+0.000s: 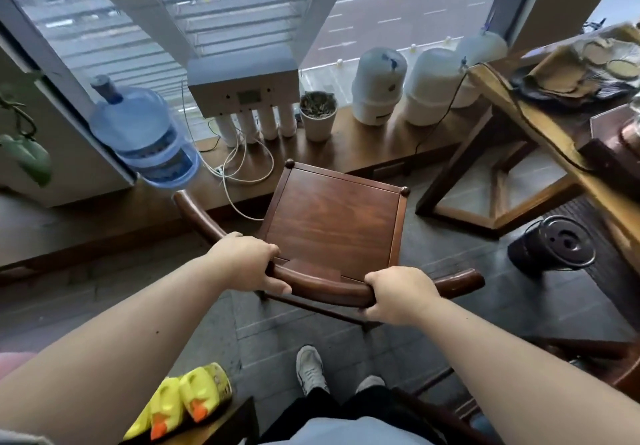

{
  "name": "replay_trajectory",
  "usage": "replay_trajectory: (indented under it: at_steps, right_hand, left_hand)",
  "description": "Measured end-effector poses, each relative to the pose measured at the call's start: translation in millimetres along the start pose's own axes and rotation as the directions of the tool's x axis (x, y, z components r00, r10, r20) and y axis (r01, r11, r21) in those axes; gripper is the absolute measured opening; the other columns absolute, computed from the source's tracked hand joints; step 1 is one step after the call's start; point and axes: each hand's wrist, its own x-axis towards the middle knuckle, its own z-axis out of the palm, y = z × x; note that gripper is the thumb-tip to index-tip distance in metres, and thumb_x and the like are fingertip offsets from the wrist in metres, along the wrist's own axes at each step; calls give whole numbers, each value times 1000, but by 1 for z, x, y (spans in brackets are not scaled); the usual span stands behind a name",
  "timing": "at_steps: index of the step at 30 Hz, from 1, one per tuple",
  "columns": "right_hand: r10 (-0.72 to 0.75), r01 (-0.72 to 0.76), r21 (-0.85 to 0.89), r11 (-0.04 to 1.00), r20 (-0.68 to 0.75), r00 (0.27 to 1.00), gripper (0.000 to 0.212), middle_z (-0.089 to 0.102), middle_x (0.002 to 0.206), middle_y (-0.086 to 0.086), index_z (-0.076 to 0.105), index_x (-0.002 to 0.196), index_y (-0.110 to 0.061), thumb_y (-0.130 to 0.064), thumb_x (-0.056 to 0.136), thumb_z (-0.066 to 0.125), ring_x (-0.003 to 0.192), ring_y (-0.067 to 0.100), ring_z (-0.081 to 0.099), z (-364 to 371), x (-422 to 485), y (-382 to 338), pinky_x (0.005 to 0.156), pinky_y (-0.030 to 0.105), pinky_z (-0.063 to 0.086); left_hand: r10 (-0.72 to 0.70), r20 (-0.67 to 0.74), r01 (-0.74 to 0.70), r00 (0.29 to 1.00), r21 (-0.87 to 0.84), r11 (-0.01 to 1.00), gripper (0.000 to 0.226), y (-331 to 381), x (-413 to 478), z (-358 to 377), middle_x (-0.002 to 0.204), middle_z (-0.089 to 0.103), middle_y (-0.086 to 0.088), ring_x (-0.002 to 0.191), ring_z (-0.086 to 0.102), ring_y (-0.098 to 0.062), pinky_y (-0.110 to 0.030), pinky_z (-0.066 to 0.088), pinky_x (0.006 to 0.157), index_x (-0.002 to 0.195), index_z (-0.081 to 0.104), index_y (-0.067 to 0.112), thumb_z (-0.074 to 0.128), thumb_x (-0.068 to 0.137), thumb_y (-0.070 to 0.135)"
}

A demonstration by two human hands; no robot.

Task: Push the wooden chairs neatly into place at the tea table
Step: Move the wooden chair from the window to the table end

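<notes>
Both my left hand [247,263] and right hand [401,297] grip the wooden chair [332,223] backrest, fingers closed, tabletop [540,133] to its right.

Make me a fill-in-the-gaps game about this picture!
1. Both hands, left hand and right hand, grip the curved back rail of the brown wooden ____.
2. The big blue water bottle lies on its ____.
3. The yellow toys near the left arm are shaped like ____.

Missing words: chair; side; ducks.

Bare forearms, black trousers [332,406], white sneakers [310,368], perhaps a pale-blue top [346,432]
</notes>
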Motion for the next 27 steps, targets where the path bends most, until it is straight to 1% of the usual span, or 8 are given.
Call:
replay_trajectory:
  at_steps: [2, 4, 7, 10, 13, 17, 20, 27]
  right_hand:
    - [0, -1, 7, 1000, 103, 995, 37, 58, 76, -7, 52, 77, -31, -65, 62, 57, 79, 26, 60, -5, 9, 2, 63, 32, 42]
    - [-12, 5, 37, 999, 208, 978, 38, 56, 68, -9, 57, 76, -27, -61, 58, 59, 72, 23, 58, -10, 15, 5, 59, 31, 42]
    - [-35, 14, 72, 997, 305, 952, 35, 62, 63, -6, 63, 73, -21, -50, 54, 62, 61, 16, 59, -15, 22, 7, 51, 27, 43]
    - [-35, 8, 85, 996, 315, 948, 32, 62, 64, -5, 63, 73, -19, -43, 53, 63, 61, 19, 61, -16, 23, 5, 50, 26, 43]
    - [-28, 5, 79, 997, 298, 954, 34, 59, 67, -6, 65, 81, -21, -43, 54, 64, 68, 24, 62, -12, 17, 8, 56, 28, 44]
    - [-12, -8, 62, 998, 316, 949, 35, 59, 67, -7, 65, 81, -22, -44, 53, 65, 65, 22, 59, -3, 0, 24, 56, 28, 44]
    - [6, -25, 57, 998, 319, 948, 34, 60, 68, -7, 65, 81, -23, -44, 54, 65, 64, 20, 60, 5, -18, 44, 55, 28, 45]
    - [62, -100, 118, 988, 289, 955, 28, 60, 68, -8, 61, 76, -26, -43, 53, 64, 61, 15, 58, 22, -57, 81, 53, 27, 43]
  left_hand:
    - [19, 18, -20, 1000, 52, 998, 94, -2, -1, 0, 90, 65, 9, 89, 60, -19, -41, 40, 86, 105, 58, 29, 25, 50, 98]
    - [35, 30, -39, 999, 131, 991, 83, 1, -2, 0, 91, 64, 8, 89, 59, -20, -42, 37, 84, 102, 56, 31, 36, 53, 95]
    - [7, 9, -8, 1000, 204, 979, 31, 12, 4, 1, 86, 65, 7, 81, 60, -20, -42, 37, 83, 83, 54, 31, 60, 69, 57]
    - [-11, 8, 9, 1000, 207, 978, 7, 18, 6, -2, 71, 57, 11, 66, 51, -17, -39, 36, 78, 68, 49, 30, 54, 65, 33]
    - [-19, 17, 16, 1000, 168, 986, 8, 23, 4, 0, 68, 53, 14, 68, 52, -15, -38, 38, 77, 70, 51, 34, 52, 63, 30]
    - [-2, -14, 3, 1000, 132, 991, 10, 47, 3, 8, 76, 61, 11, 81, 63, -19, -37, 37, 74, 70, 50, 32, 48, 61, 29]
    - [37, -4, -36, 999, 133, 991, 10, 70, 8, 7, 73, 59, 10, 78, 63, -21, -35, 36, 68, 71, 52, 32, 49, 62, 30]
    - [160, -19, -154, 987, 183, 971, 10, 116, 25, -1, 80, 67, 6, 80, 64, -23, -36, 39, 68, 73, 54, 29, 50, 64, 25]
